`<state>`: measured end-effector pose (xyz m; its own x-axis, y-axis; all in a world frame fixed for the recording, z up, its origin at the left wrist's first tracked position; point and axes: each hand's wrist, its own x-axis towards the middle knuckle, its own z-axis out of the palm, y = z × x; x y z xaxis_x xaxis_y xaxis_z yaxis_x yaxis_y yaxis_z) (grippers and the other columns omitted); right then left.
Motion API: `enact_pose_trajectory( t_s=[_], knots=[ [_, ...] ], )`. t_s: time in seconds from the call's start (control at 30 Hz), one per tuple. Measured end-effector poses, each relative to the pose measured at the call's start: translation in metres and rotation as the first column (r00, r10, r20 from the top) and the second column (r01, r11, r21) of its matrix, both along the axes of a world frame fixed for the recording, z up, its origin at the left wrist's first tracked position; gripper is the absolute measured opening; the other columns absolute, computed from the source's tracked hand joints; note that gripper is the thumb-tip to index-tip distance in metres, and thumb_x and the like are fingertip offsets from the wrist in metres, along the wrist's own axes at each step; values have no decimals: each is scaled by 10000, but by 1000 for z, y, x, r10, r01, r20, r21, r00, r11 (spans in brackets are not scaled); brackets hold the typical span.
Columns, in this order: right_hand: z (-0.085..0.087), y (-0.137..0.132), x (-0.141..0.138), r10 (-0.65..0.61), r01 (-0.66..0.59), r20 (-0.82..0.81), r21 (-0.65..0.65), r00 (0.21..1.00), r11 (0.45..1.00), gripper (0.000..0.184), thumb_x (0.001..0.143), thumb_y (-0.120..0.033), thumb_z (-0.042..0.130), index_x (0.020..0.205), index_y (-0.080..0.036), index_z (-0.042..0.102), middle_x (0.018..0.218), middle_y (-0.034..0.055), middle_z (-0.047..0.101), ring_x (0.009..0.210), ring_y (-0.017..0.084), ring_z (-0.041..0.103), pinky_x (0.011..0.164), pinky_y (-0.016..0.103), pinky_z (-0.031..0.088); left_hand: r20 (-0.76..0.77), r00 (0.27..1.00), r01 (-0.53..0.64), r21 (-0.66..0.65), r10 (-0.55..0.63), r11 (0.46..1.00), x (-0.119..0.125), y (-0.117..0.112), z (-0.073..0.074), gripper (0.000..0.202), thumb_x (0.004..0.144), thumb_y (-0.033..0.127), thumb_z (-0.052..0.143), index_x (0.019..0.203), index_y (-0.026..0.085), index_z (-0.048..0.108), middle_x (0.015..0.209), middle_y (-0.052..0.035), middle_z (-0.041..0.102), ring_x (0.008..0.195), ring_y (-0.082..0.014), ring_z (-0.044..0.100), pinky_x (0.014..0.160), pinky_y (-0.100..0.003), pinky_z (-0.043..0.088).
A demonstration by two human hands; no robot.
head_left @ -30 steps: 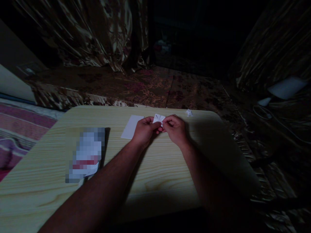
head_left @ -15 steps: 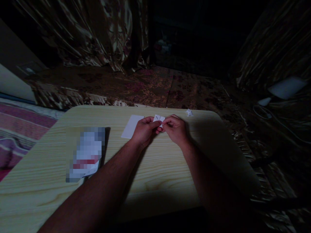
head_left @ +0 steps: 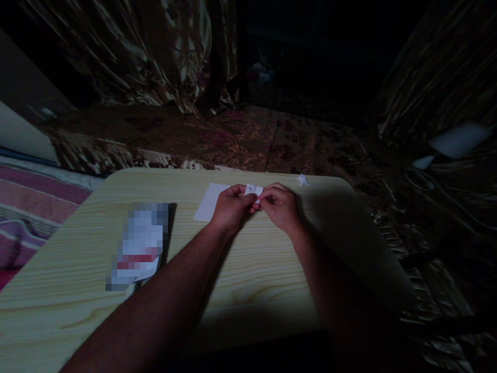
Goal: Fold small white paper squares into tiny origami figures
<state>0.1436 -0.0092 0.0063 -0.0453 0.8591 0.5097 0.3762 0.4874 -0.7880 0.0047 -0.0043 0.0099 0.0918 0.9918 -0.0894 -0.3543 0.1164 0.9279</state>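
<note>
Both of my hands meet over the far middle of a light wooden table [head_left: 252, 280]. My left hand [head_left: 230, 208] and my right hand [head_left: 280, 206] pinch a small folded white paper piece [head_left: 254, 190] between their fingertips, just above the tabletop. Only the top of the paper shows; the rest is hidden by my fingers. A flat white paper sheet [head_left: 206, 202] lies on the table just left of my left hand.
A small crumpled white paper bit [head_left: 302, 180] sits near the table's far edge. A blurred white and red packet [head_left: 137, 246] lies at the left. Patterned dark fabric [head_left: 240, 137] covers the floor beyond; a cable and white objects [head_left: 450, 145] lie at right.
My hands have closed a little more over the folded paper, so less of it shows. Nothing else has moved.
</note>
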Motion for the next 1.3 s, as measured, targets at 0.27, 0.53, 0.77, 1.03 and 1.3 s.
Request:
enact_pose_trajectory(
  t_s=[0.27, 0.53, 0.77, 1.03, 1.3],
  knots=[
    [0, -1, 2, 32, -32, -23, -10, 999, 999, 143, 723, -118, 556, 687, -202, 666, 825, 20, 593, 781, 127, 596, 659, 229, 500, -9, 1000, 20, -10, -20, 1000, -1, 1, -1, 267, 599, 195, 745, 801, 120, 587, 632, -41, 660, 515, -112, 603, 502, -209, 471],
    [3, 3, 3, -11, -145, -385, -373, 923, 916, 108, 710, -255, 619, 782, -176, 609, 669, -6, 637, 610, 131, 639, 521, 234, 521, -3, 1000, -5, 40, 5, 999, -2, 4, -3, 320, 585, 152, 738, 849, 139, 557, 636, -14, 653, 512, -113, 600, 493, -212, 467],
    [3, 2, 3, 15, -221, -378, -508, 926, 833, 184, 711, -340, 633, 709, -160, 599, 608, 3, 641, 497, 98, 593, 412, 177, 448, -3, 1000, 4, 49, -4, 999, -2, 3, -3, 336, 582, 170, 735, 869, 143, 560, 650, -15, 658, 513, -113, 601, 506, -221, 472],
    [-1, 3, 1, 13, -224, -363, -545, 932, 808, 162, 694, -316, 639, 682, -156, 611, 565, 6, 639, 478, 107, 597, 409, 183, 457, -26, 1000, 1, 43, 0, 999, -3, 4, -3, 348, 578, 185, 745, 870, 144, 561, 632, -14, 652, 505, -110, 595, 504, -218, 469],
    [-1, 3, 1, 14, -234, -373, -551, 928, 801, 186, 708, -333, 632, 682, -151, 610, 558, 5, 630, 461, 106, 598, 407, 184, 459, -28, 1000, 14, 52, -12, 999, -4, 4, -5, 316, 598, 193, 741, 856, 142, 567, 643, -17, 651, 508, -108, 596, 509, -222, 473]
  ],
)
